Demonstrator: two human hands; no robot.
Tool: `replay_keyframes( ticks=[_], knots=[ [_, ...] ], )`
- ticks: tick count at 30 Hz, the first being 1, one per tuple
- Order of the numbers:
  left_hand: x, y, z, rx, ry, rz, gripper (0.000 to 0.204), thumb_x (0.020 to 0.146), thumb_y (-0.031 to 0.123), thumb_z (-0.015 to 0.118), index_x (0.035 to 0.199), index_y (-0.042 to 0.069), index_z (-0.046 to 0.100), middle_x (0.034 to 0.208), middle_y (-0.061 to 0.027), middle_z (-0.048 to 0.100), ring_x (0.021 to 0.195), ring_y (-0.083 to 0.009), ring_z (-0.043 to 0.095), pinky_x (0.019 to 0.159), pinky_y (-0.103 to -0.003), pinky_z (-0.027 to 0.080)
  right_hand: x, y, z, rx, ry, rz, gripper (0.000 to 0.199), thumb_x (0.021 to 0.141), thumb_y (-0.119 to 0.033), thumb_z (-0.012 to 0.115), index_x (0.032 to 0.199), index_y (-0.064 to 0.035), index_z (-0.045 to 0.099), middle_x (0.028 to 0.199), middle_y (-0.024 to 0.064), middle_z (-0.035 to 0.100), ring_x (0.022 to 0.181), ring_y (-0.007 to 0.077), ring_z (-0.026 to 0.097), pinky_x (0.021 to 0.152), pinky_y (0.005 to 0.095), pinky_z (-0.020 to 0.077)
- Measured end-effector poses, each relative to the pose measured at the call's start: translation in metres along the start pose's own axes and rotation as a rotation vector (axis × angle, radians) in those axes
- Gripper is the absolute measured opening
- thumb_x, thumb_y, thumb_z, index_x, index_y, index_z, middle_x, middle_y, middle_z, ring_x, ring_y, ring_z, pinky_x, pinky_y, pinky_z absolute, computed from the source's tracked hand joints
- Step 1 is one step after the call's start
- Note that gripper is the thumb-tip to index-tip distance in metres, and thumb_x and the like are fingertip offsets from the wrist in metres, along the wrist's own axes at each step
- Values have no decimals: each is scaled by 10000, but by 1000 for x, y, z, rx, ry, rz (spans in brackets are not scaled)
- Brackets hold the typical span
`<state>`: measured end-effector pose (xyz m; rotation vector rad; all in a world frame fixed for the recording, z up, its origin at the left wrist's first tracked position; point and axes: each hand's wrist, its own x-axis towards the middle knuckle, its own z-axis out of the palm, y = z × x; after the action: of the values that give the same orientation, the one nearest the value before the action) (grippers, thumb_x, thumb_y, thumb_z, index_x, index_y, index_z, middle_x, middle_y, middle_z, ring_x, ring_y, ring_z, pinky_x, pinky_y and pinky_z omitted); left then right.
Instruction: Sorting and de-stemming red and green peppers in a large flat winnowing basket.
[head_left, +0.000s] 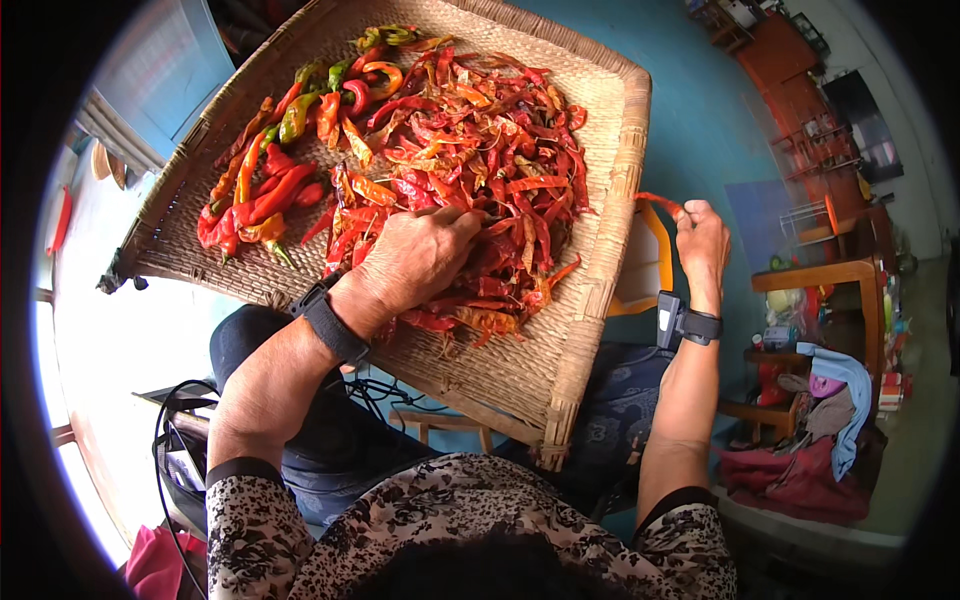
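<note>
A wide woven bamboo tray tilts across my lap, bearing a heap of dried red chili peppers. Reaching into the near side of this heap is my left hand, its fingers curled; its fingertips are hidden among the chilies. Past the tray's right rim, my right hand pinches a dried red chili pepper by one end, the other end pointing left to the rim. Below that chili, a yellow-edged container shows partly behind the tray. Fresher, plumper red, orange and green peppers lie apart at the tray's left.
Dark cables hang under the tray's near edge, by a wooden stool. At right stands a wooden chair with clothes piled on it. A blue panel rises at far left.
</note>
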<state>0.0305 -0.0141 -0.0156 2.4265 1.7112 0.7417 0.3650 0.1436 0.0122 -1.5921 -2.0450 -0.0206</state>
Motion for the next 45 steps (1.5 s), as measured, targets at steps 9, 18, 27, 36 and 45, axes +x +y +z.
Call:
replay_keyframes(
  ticks=[9, 18, 27, 36, 45],
  knots=[
    [-1, -1, 0, 5, -25, -20, 196, 868, 153, 590, 1042, 63, 580, 865, -97, 635, 725, -285, 646, 578, -372, 525, -7, -117, 40, 304, -272, -527, 237, 816, -15, 637, 1051, -15, 609, 925, 139, 604, 813, 278, 617, 687, 368, 508],
    [-1, 0, 0, 2, 49, 43, 143, 816, 135, 585, 932, 62, 545, 786, -82, 585, 665, -271, 644, 522, -376, 521, -3, -128, 41, 14, -297, -574, 70, 848, -53, 547, 784, -28, 531, 752, 161, 556, 744, 353, 596, 623, 455, 473],
    [-1, 1, 2, 37, -3, 13, 198, 836, 138, 587, 1016, 59, 562, 816, -89, 605, 676, -270, 645, 537, -370, 529, -5, -102, 8, 271, -63, -333, 94, 874, -68, 588, 920, 1, 631, 822, 170, 640, 705, 288, 645, 631, 357, 497],
    [-1, -1, 1, 60, -55, -12, 253, 844, 155, 598, 1079, 67, 568, 841, -99, 634, 724, -284, 648, 563, -380, 533, 1, -42, -9, -310, 36, -105, 173, 868, -177, 605, 985, -55, 642, 891, 180, 637, 839, 366, 625, 695, 452, 494],
    [1, 1, -1, 28, -25, -21, 220, 865, 164, 591, 1068, 79, 574, 827, -104, 636, 698, -290, 646, 560, -375, 531, -27, -123, 43, 417, -660, -266, 223, 844, -152, 664, 1021, -56, 568, 725, 80, 638, 630, 179, 598, 585, 329, 480]
  ],
)
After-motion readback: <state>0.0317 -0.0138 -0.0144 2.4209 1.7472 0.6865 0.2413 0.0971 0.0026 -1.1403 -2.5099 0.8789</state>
